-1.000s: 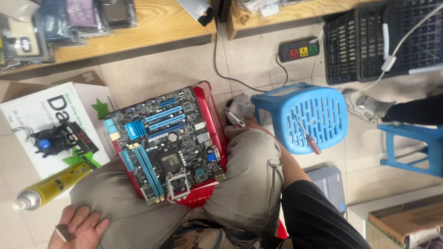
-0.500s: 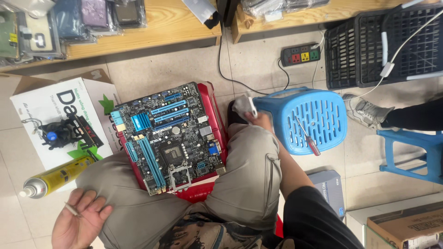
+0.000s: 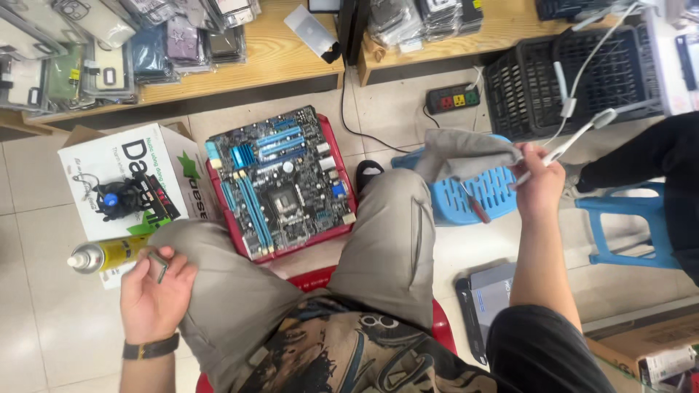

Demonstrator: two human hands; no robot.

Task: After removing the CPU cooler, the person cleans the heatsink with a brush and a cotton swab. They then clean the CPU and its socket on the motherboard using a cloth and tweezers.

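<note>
Tiled floor (image 3: pixel 29 240), motherboard (image 3: pixel 280 182), right hand (image 3: pixel 540 185) gripping cloth (image 3: pixel 466 154)

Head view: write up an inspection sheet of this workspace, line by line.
Surface: pale tiled floor; the person sits with a motherboard on a red tray across the knees.
Job's things: grey cloth lifted above the blue basket stool; small square chip.
Clutter: yellow spray can, white box with a black cooler fan on it, black crate.
Hands: left hand holds the chip; right hand grips the cloth.
Cables: black cord to a power strip; white cable by the right hand.
Surroundings: wooden shelf of packaged phone cases.
</note>
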